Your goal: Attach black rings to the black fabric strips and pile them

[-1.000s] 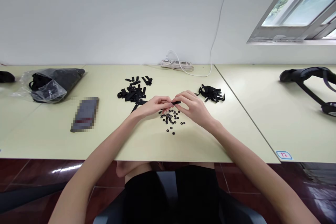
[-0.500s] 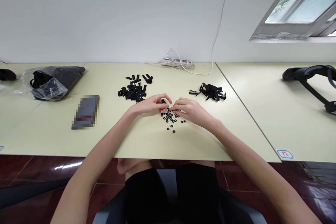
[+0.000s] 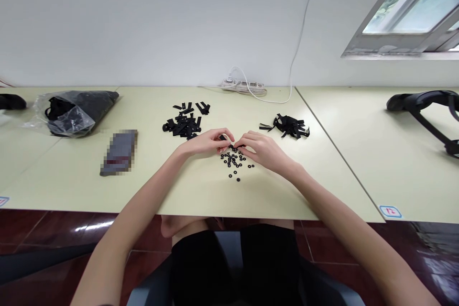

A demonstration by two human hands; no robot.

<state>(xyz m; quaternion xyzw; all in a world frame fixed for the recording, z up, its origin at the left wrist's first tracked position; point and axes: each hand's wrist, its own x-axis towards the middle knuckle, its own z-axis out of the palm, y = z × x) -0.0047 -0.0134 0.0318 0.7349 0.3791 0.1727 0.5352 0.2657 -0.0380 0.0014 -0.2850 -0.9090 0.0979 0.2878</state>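
My left hand is closed on a short black fabric strip, with one end of it showing between thumb and fingers. Facing it, my right hand pinches at the strip's other end, fingertips close to those of the left; whether a small ring is also in that pinch is hidden. Right below both hands lie several small black rings, loosely scattered on the table. A heap of black strips lies beyond my left hand, and a second heap of strips beyond my right.
On the pale table a clear plastic bag with black material lies far left, near a blurred dark flat item. A white power strip and its cable run along the wall. A black strapped device sits far right.
My right fingertips have shifted very slightly, and a bit more black shows between the two hands. The whole view has moved a little; the heaps and rings stay put.
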